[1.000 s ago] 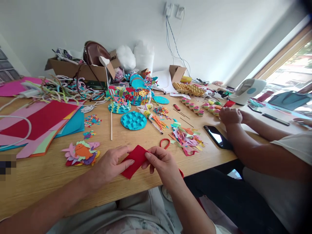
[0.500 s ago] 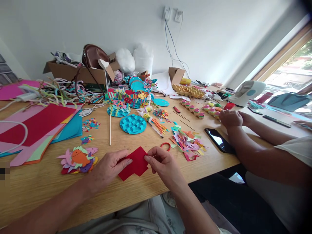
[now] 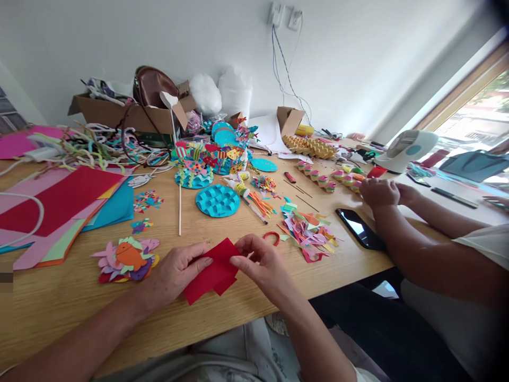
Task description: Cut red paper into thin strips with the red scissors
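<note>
Between both my hands is a piece of red paper (image 3: 214, 265), folded or layered, with a stepped lower edge. My left hand (image 3: 183, 273) pinches its left side, thumb on top. At its upper right corner, the thumb and fingers of my right hand (image 3: 256, 260) grip it. To the left lies a pile of cut-out paper fish (image 3: 129, 260), an orange one on top. Scissors with a red handle (image 3: 272, 237) lie just beyond my right hand, their blades not visible. A blue woven paper disc (image 3: 217, 200) rests farther back.
Coloured paper sheets (image 3: 59, 207) cover the table's left. Paper scraps (image 3: 308, 233) and a black phone (image 3: 360, 228) lie to the right, near another person's hands (image 3: 379, 193). Glue bottles (image 3: 238, 185), a white stick (image 3: 180, 209) and decorated blue paper crafts (image 3: 194, 178) stand or lie behind.
The red paper has shifted slightly left and its layers have slid or opened apart, so more of the front layer hangs toward me. My right hand has moved slightly left with it.
</note>
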Demonstrator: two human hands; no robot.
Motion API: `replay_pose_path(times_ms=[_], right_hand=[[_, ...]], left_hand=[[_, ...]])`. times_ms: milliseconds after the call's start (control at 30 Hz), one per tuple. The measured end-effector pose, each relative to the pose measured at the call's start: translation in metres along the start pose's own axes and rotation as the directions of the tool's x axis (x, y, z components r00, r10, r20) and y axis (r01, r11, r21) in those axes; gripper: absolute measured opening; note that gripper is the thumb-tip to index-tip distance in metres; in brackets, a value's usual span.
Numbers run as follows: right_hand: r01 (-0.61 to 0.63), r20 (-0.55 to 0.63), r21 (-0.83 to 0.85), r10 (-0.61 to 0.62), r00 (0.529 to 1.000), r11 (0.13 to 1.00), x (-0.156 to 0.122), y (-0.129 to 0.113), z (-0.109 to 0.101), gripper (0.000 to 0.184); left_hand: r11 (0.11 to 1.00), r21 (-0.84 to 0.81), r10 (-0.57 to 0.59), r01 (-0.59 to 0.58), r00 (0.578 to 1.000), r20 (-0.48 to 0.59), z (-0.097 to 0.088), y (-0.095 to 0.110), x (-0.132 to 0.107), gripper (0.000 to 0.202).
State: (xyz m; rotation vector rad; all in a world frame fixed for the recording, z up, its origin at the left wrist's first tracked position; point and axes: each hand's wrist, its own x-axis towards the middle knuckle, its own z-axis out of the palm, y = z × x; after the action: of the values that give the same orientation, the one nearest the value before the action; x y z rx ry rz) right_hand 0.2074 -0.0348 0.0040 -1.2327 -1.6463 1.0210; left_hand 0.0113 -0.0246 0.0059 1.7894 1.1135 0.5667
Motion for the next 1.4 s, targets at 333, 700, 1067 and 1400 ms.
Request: replay_pose_path(times_ms=[333,700,1067,1400], right_hand=[[-0.016,0.013,-0.14,0.018,1.0,0.99,0.002,0.003,0.005,0.033],[-0.116,0.064,-0.064,0.12,0.991,0.991,-0.006,0.013,0.003,0.025],[-0.168,-0.057,-0.059,0.165,0.985,0.984,-0.012,0.022,-0.012,0.027],[-0.08,-0.232,-0.29,0.011,0.973,0.954,-0.019,0.011,-0.038,0.026]], left_hand=[[0.996,0.089,0.024,-0.025,1.0,0.011,0.004,-0.011,0.002,0.025],[0.981,-0.19,0.033,-0.04,0.999,-0.039,0.007,-0.01,0.002,0.017],[0.93,-0.368,-0.022,-0.008,0.997,-0.078,0.01,-0.024,0.014,0.019],[0.995,-0.097,0.013,-0.022,0.996,-0.092,-0.008,-0.01,0.016,0.012]])
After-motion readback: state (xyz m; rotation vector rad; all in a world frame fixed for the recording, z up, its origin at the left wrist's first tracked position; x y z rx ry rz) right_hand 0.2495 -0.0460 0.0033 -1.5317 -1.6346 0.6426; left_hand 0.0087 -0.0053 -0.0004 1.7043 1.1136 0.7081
